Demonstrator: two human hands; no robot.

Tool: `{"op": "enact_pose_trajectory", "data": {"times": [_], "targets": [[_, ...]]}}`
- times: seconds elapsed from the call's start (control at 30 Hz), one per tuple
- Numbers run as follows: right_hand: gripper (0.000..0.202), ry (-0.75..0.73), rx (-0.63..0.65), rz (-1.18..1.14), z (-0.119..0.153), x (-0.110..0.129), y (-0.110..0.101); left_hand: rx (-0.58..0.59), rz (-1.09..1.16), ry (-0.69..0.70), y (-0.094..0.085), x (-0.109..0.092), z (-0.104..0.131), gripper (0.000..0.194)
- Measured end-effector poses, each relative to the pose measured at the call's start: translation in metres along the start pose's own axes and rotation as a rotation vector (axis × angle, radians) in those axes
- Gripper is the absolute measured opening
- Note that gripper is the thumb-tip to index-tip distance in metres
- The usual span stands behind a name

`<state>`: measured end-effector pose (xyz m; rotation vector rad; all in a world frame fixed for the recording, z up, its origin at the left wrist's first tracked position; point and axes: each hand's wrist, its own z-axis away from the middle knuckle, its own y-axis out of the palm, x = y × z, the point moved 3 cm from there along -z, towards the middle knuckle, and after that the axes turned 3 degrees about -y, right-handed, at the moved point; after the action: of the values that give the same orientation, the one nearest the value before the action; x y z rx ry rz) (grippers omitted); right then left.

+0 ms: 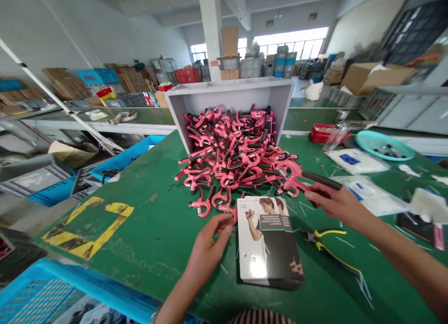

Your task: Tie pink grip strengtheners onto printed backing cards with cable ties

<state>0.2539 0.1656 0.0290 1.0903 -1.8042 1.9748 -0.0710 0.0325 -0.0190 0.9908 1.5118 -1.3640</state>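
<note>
My right hand is closed around the black handle of a red hand grip strengthener, held up at the right side of the pile. My left hand hovers at the left edge of a stack of printed cardboard cards, thumb and fingers loosely curled and apart. Its fingertips come close to a grip strengthener lying at the pile's front; I cannot tell whether they touch. A large heap of grip strengtheners spills out of a grey bin tipped on its side.
Yellow-handled pliers lie right of the cards on the green table. Further right are plastic bags, a turquoise tray and a red box. A blue basket stands at the lower left, below yellow-black floor-style tape.
</note>
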Motion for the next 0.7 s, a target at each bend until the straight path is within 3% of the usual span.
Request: {"op": "enact_pose_trajectory", "data": {"times": [0.07,0.13,0.23,0.3,0.37,0.47,0.6,0.7], "targets": [[0.037,0.163,0.077,-0.526,0.035,0.027,0.028,0.031,-0.045,0.183,0.021,-0.019,-0.004,0.054],[0.034,0.218,0.178,-0.867,0.062,0.060,0.067,0.035,-0.131,0.294,0.038,-0.033,-0.006,0.065],[0.033,0.205,0.284,-1.160,0.082,0.094,0.110,0.017,-0.243,0.293,0.040,-0.039,-0.005,0.048],[0.036,0.203,0.341,-1.253,0.086,0.098,0.122,0.020,-0.308,0.229,0.029,-0.033,-0.003,0.036],[0.045,0.221,0.342,-1.286,0.086,0.089,0.121,0.055,-0.388,0.177,0.016,-0.025,-0.004,0.032],[0.048,0.212,0.232,-1.190,0.080,0.070,0.111,0.191,-0.472,0.193,0.009,-0.018,-0.020,0.032],[0.046,0.161,0.142,-0.878,0.073,0.054,0.104,0.281,-0.532,0.310,0.021,-0.021,-0.051,0.029],[0.040,0.147,0.140,-0.634,0.080,0.046,0.104,0.336,-0.590,0.364,0.030,-0.020,-0.055,0.026]]}}
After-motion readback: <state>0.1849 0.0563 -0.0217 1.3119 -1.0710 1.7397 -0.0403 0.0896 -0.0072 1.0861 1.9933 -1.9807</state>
